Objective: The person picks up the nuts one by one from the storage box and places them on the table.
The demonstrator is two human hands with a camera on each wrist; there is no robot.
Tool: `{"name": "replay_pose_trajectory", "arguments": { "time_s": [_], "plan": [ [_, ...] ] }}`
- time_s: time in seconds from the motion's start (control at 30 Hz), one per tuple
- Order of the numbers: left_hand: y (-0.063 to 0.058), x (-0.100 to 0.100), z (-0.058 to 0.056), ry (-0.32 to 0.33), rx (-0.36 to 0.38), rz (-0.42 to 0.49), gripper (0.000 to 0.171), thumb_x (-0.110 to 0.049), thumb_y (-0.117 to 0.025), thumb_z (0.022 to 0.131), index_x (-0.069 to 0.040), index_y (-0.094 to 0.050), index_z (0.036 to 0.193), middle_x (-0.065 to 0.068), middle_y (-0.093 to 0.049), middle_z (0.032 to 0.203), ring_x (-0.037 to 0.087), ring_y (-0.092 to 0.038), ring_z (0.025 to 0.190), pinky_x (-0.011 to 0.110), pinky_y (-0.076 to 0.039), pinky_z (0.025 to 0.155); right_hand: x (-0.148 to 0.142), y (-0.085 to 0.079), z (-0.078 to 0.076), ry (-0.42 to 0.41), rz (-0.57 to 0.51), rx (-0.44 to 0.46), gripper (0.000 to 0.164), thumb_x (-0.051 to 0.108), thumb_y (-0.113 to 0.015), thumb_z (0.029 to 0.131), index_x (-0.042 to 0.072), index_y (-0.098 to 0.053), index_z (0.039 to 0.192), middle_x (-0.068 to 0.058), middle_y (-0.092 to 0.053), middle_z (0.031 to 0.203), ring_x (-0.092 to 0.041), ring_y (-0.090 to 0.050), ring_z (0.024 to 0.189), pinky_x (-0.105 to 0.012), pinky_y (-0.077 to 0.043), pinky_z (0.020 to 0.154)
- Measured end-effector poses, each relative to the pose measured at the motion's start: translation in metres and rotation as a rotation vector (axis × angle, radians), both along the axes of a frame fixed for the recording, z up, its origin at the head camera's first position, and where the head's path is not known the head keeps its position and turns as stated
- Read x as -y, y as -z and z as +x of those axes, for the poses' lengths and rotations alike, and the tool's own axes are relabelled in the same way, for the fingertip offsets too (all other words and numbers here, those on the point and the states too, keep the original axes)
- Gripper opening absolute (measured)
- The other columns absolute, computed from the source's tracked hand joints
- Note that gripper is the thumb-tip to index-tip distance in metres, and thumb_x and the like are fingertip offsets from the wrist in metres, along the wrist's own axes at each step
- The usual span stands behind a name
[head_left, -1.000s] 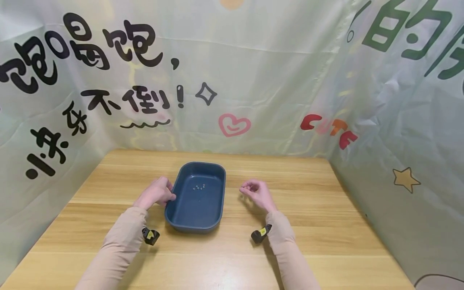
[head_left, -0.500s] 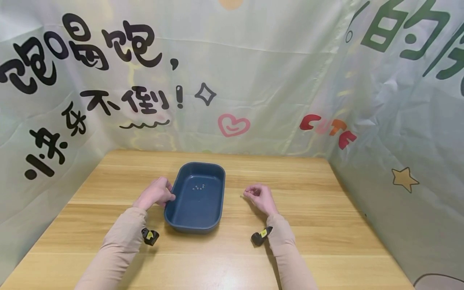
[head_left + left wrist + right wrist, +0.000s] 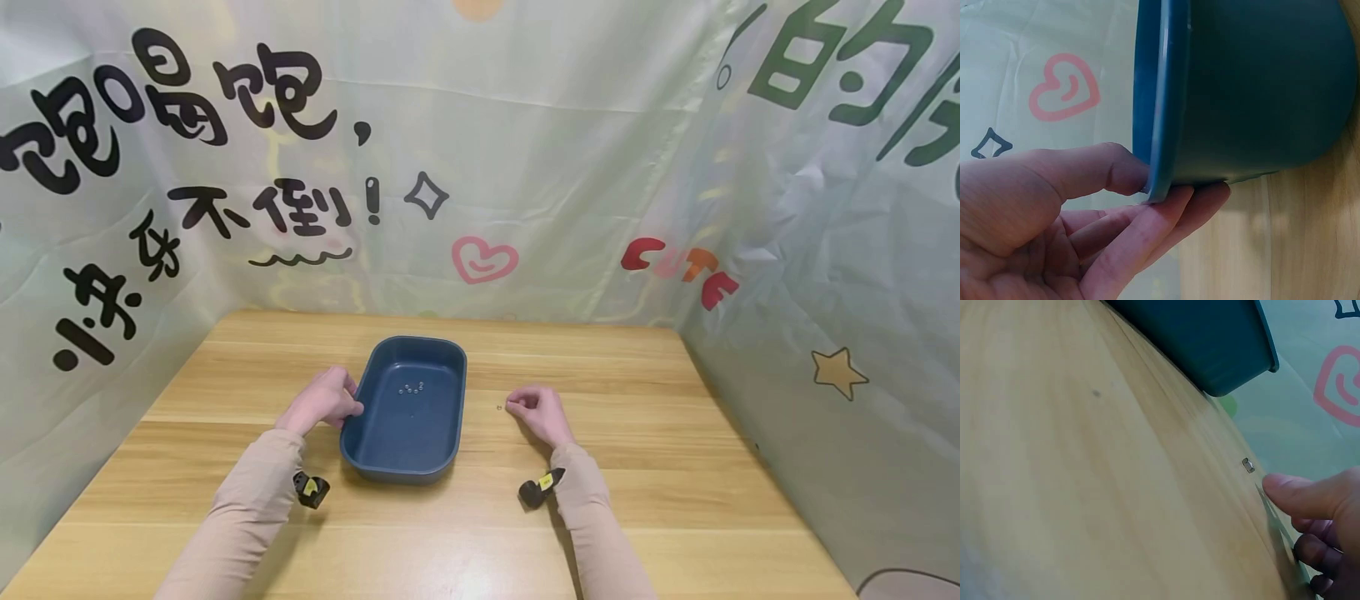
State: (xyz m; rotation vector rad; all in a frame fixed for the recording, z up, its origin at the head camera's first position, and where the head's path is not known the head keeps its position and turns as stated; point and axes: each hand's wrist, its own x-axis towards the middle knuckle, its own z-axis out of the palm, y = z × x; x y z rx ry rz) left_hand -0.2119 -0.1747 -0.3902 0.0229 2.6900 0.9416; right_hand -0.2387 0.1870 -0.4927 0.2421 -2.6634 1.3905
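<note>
A deep blue rectangular plastic tray (image 3: 408, 442) stands on the wooden table, left of centre. On its left wall my left hand (image 3: 324, 402) pinches the rim; the left wrist view has the thumb (image 3: 1125, 169) inside and fingers outside. Several tiny shiny metal pieces (image 3: 411, 389) lie on the tray floor. Right of the tray, one small silver piece like a nut (image 3: 1248, 465) lies on the tabletop. My right hand (image 3: 538, 412) is low beside it, with bent fingers and the thumb tip just short of the piece. Whether the fingertips hold anything I cannot tell.
The wooden table (image 3: 637, 500) reaches back to a pale printed cloth (image 3: 570, 183) that hangs at the back and both sides. Black wrist cameras (image 3: 311, 490) sit under both sleeves, close over the tabletop.
My right hand has moved slightly right and down, leaving the small silver piece in plain sight on the table. The left hand and the tray have stayed put.
</note>
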Motion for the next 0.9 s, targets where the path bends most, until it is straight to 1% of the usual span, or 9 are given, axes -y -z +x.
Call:
{"name": "replay_pose_trajectory", "arguments": {
  "time_s": [0.23, 0.4, 0.53, 0.73, 0.9],
  "plan": [
    [0.0003, -0.0002, 0.0001, -0.003, 0.01, -0.002, 0.029, -0.001, -0.07, 0.083, 0.013, -0.059, 0.106, 0.03, -0.063, 0.105, 0.02, -0.069, 0.067, 0.031, -0.064, 0.062, 0.0023, -0.0006, 0.0026, 0.009, 0.037, -0.017, 0.005, 0.004, -0.077, 0.083, 0.004, -0.078, 0.089, -0.011, -0.074, 0.085, -0.01, -0.056, 0.073, -0.018, -0.045, 0.066],
    [0.0021, 0.0001, -0.0006, -0.005, 0.013, 0.007, 0.029, -0.001, -0.07, 0.083, 0.014, -0.059, 0.106, 0.03, -0.063, 0.105, 0.02, -0.069, 0.067, 0.03, -0.064, 0.061, 0.0015, 0.0002, 0.0032, -0.002, 0.043, -0.035, 0.005, 0.005, -0.077, 0.084, 0.005, -0.079, 0.088, -0.011, -0.076, 0.091, -0.016, -0.065, 0.083, -0.025, -0.053, 0.076],
    [0.0029, 0.0002, -0.0009, -0.005, 0.012, 0.003, 0.029, -0.001, -0.07, 0.083, 0.013, -0.06, 0.106, 0.029, -0.063, 0.104, 0.019, -0.069, 0.067, 0.03, -0.064, 0.061, 0.0006, 0.0004, 0.0036, -0.017, 0.033, -0.041, 0.005, 0.005, -0.077, 0.084, 0.005, -0.079, 0.088, -0.01, -0.075, 0.091, -0.02, -0.068, 0.087, -0.029, -0.057, 0.081],
    [0.0029, 0.0006, -0.001, 0.001, 0.003, -0.007, 0.027, -0.002, -0.07, 0.083, 0.013, -0.061, 0.104, 0.028, -0.064, 0.102, 0.018, -0.068, 0.065, 0.03, -0.064, 0.061, -0.0004, 0.0004, 0.0039, -0.016, 0.039, -0.03, 0.005, 0.006, -0.078, 0.084, 0.005, -0.08, 0.089, -0.009, -0.075, 0.091, -0.02, -0.068, 0.088, -0.027, -0.056, 0.082],
    [0.0028, 0.0009, -0.0014, 0.008, -0.008, -0.009, 0.027, -0.001, -0.069, 0.082, 0.013, -0.061, 0.103, 0.028, -0.064, 0.101, 0.018, -0.068, 0.064, 0.03, -0.064, 0.06, -0.001, 0.0008, 0.0028, -0.014, 0.044, -0.022, 0.005, 0.006, -0.078, 0.084, 0.006, -0.08, 0.089, -0.008, -0.075, 0.091, -0.019, -0.068, 0.088, -0.029, -0.056, 0.084]
  ]
}}
